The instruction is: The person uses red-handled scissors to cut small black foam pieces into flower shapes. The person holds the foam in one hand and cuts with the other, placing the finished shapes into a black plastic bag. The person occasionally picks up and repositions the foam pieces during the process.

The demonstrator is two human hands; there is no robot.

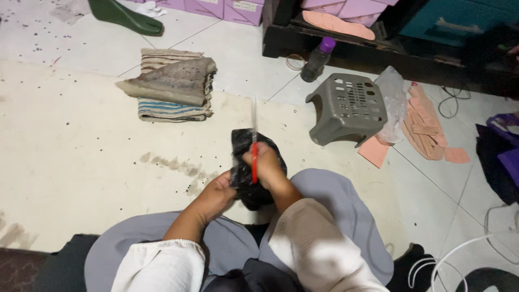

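Black material piece (246,162) held above the lap, over a cream floor mat (70,162). Left hand (219,194) pinches its lower edge, fingers closed. Right hand (266,165) grips red-handled scissors (254,146), blade pointing up. Grey plastic stool (346,108) lies tipped just beyond; folded cloths (173,86) further left.

Glossy black piece (250,162); grey plastic stool (348,105); striped cloth (172,84).
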